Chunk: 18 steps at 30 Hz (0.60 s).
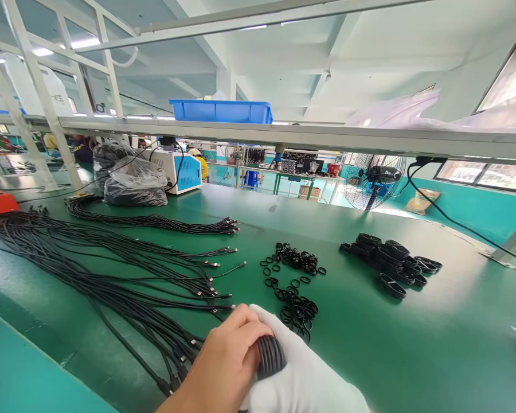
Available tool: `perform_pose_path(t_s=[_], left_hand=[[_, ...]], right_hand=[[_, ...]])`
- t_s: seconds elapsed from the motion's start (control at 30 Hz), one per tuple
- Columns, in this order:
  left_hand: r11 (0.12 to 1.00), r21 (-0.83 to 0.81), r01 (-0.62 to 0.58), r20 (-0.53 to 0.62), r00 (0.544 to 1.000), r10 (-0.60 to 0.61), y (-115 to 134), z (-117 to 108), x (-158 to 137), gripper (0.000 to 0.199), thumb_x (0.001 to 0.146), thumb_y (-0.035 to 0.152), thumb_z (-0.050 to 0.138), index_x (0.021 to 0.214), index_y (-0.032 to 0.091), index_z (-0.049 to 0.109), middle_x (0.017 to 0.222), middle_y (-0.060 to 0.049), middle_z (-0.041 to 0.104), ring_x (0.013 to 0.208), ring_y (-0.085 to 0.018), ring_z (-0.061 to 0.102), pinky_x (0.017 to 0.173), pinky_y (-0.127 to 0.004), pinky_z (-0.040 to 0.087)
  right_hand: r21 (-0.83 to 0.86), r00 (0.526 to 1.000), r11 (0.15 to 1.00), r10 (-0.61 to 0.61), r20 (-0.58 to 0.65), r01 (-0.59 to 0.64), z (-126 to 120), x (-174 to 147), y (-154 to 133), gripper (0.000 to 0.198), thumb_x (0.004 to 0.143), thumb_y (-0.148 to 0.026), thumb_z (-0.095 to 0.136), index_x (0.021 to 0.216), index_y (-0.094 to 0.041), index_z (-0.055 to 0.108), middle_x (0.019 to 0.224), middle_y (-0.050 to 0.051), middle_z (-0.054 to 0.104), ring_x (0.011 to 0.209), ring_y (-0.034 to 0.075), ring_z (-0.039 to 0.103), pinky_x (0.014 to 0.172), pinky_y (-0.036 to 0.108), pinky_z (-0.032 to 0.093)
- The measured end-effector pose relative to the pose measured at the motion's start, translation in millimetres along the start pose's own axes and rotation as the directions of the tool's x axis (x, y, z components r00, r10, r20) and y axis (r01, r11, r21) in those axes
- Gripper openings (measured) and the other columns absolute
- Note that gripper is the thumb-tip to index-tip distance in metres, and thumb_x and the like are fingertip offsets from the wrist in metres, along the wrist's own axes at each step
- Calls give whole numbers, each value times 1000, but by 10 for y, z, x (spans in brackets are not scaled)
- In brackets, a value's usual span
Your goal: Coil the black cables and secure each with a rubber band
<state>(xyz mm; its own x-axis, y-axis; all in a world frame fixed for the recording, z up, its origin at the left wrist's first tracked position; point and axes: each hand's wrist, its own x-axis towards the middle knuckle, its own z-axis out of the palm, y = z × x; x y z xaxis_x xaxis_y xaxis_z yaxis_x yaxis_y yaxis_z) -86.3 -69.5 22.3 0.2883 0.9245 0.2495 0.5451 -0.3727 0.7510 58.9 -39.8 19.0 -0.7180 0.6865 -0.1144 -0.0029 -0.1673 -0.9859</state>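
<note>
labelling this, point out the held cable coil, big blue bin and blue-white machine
held cable coil [271, 357], head view: its stacked loops
big blue bin [221, 112], head view: its front wall
blue-white machine [188, 174], head view: its blue side

Blue tray [222, 111] on white shelf [313, 134], black fan [383, 174]

The green worktop [370, 350] carries loose black cables [112, 287] across its left side, a cable bundle [172, 222] behind them. Small black rings [301, 259] (two loose clusters) lie mid-surface; black coils [387, 258] are heaped rightward, plastic bags [135, 183] farther back left.
</note>
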Motion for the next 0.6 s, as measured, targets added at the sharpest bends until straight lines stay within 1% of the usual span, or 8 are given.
perform_pose_path(t_s=[0.07, 0.17, 0.27, 0.33, 0.4, 0.47, 0.53, 0.6], left_hand=[[994, -21, 103, 7, 995, -103, 14, -12, 11, 26, 79, 11, 40, 90, 24, 60, 83, 1, 56, 71, -13, 54, 65, -22, 40], [966, -108, 235, 34, 972, -233, 38, -30, 49, 20, 78, 15, 45, 91, 24, 56, 70, 5, 54, 63, -12, 52, 58, -21, 39], [885, -301, 356, 91, 934, -344, 50, -11, 88, 11, 76, 21, 49, 87, 23, 52, 62, 8, 51, 52, -11, 53, 50, -21, 39], [839, -361, 407, 117, 912, -392, 55, 22, 99, 11, 74, 21, 51, 84, 22, 50, 58, 9, 47, 47, -11, 51, 47, -21, 38], [875, -272, 400, 75, 916, -395, 62, 58, 104, 11, 72, 18, 50, 82, 22, 50, 57, 9, 47, 49, -11, 49, 48, -21, 36], [925, -106, 364, 22, 931, -364, 69, 85, 115, 13, 72, 14, 47, 81, 22, 51, 56, 8, 47, 52, -11, 46, 51, -21, 33], [941, 10, 339, 21, 941, -339, 75, 100, 136, 17, 72, 10, 45, 82, 23, 50, 56, 8, 48, 53, -11, 44, 52, -22, 31], [938, 76, 339, 41, 939, -342, 75, 109, 161, 18, 71, 9, 45, 81, 23, 49, 54, 8, 46, 52, -11, 41, 51, -21, 29]], right_hand=[[116, 996, 989, 85, 30, -88, 42, 15, 15, 51, 48, -26, 77, 92, -15, 57, 72, 0, 58, 58, 12, 57, 59, 28, 49], [232, 984, 956, 169, 63, -179, 34, -9, 42, 36, 48, -25, 75, 77, -9, 60, 62, 3, 57, 53, 14, 57, 56, 29, 49], [282, 996, 955, 83, 35, -90, -18, -29, 69, 34, 53, -33, 73, 73, -8, 62, 67, 7, 59, 61, 17, 59, 56, 29, 48], [294, 999, 955, 35, 36, -44, -39, -30, 87, 33, 56, -35, 71, 73, -8, 63, 70, 8, 59, 65, 17, 58, 58, 30, 48], [265, 998, 962, 56, 33, -63, -37, -26, 107, 33, 56, -35, 72, 73, -8, 63, 70, 7, 60, 62, 17, 58, 61, 32, 48], [232, 995, 967, 101, 19, -103, -19, -22, 133, 36, 54, -36, 73, 73, -7, 64, 66, 7, 60, 58, 16, 58, 61, 33, 47], [226, 993, 967, 116, 15, -117, 0, -14, 166, 36, 53, -37, 72, 71, -7, 63, 62, 7, 60, 54, 17, 58, 59, 33, 47], [231, 992, 965, 124, 19, -125, 11, 0, 201, 31, 52, -33, 72, 70, -8, 62, 61, 6, 59, 52, 15, 57, 56, 31, 47]])
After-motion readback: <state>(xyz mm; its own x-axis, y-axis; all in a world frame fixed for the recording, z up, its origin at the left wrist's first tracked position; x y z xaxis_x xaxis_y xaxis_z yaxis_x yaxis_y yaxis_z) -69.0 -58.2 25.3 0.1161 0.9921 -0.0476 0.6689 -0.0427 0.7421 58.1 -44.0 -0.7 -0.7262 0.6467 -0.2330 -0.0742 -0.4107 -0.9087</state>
